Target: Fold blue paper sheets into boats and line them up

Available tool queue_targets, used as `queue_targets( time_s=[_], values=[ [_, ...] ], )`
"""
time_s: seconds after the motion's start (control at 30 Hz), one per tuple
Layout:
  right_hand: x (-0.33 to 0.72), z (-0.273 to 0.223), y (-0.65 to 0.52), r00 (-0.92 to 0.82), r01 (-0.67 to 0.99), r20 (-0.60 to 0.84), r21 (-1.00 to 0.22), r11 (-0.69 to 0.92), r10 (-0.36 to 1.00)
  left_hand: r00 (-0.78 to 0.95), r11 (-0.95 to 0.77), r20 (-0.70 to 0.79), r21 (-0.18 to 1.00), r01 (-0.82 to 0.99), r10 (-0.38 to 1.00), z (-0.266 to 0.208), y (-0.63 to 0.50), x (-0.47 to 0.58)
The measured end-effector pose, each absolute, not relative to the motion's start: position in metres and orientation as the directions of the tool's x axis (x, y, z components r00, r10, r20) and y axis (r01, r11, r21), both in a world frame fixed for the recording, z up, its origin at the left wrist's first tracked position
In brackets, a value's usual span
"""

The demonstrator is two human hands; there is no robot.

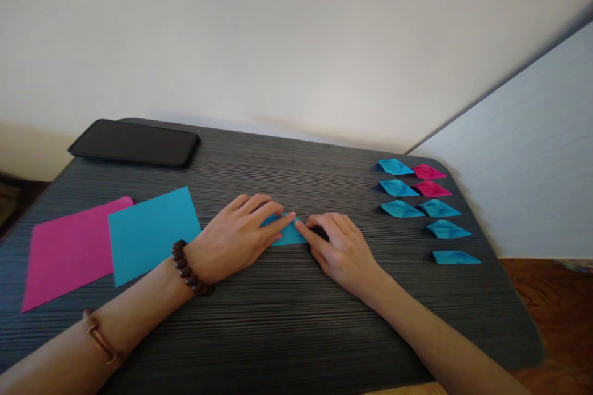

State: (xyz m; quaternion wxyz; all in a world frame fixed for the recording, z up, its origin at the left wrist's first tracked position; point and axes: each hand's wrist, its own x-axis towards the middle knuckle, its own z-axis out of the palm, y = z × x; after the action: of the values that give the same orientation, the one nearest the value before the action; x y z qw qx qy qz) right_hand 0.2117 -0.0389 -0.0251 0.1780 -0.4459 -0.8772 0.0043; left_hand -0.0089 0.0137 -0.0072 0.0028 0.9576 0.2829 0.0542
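Note:
A small folded piece of blue paper (288,236) lies on the table between my two hands, partly hidden under the fingers. My left hand (238,234) covers its left part, with the fingers closed on it and the index fingertip pressed near the middle crease. From the other side, my right hand (340,247) holds the right end, its index fingertip close to the left one and its thumb low at the edge. A beaded bracelet (185,268) and a thin bangle (98,338) circle my left wrist and forearm.
On the left lie a flat blue sheet (155,234) and a pink sheet (74,250), the blue overlapping the pink. A black phone-like slab (134,143) rests at the back left. Several folded blue pieces (401,209) and two pink ones (432,189) stand in rows at right.

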Motion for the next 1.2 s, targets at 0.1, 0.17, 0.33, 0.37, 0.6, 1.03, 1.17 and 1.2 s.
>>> queue_targets(
  time_s=[0.1, 0.17, 0.33, 0.37, 0.6, 1.03, 1.17, 1.2],
  values=[
    [0.2118, -0.0245, -0.0387, -0.542, 0.779, 0.303, -0.169, 0.604, 0.784, 0.838, -0.841, 0.084, 0.010, 0.541, 0.539, -0.0060, 0.0125, -0.0076],
    [0.2122, -0.0243, -0.0385, -0.547, 0.774, 0.301, -0.172, 0.609, 0.781, 0.838, -0.840, 0.079, 0.000, 0.542, 0.540, -0.0051, 0.0115, -0.0070],
    [0.2141, -0.0257, -0.0385, -0.545, 0.771, 0.285, -0.199, 0.605, 0.788, 0.832, -0.836, 0.087, 0.012, 0.549, 0.548, -0.0049, 0.0110, -0.0075],
    [0.2144, -0.0260, -0.0385, -0.542, 0.771, 0.285, -0.204, 0.603, 0.791, 0.832, -0.837, 0.093, 0.014, 0.548, 0.547, -0.0052, 0.0111, -0.0079],
    [0.2134, -0.0256, -0.0386, -0.532, 0.774, 0.279, -0.222, 0.592, 0.800, 0.839, -0.844, 0.101, 0.011, 0.536, 0.534, -0.0054, 0.0112, -0.0090],
    [0.2149, -0.0294, -0.0393, -0.419, 0.810, 0.315, -0.295, 0.507, 0.852, 0.831, -0.837, 0.118, 0.007, 0.546, 0.543, -0.0056, 0.0114, -0.0065],
    [0.2148, -0.0286, -0.0400, -0.426, 0.811, 0.310, -0.285, 0.510, 0.850, 0.831, -0.840, 0.135, 0.021, 0.542, 0.539, -0.0059, 0.0115, -0.0065],
    [0.2146, -0.0284, -0.0401, -0.431, 0.810, 0.312, -0.278, 0.516, 0.846, 0.833, -0.842, 0.135, 0.019, 0.540, 0.537, -0.0058, 0.0115, -0.0066]
  ],
)
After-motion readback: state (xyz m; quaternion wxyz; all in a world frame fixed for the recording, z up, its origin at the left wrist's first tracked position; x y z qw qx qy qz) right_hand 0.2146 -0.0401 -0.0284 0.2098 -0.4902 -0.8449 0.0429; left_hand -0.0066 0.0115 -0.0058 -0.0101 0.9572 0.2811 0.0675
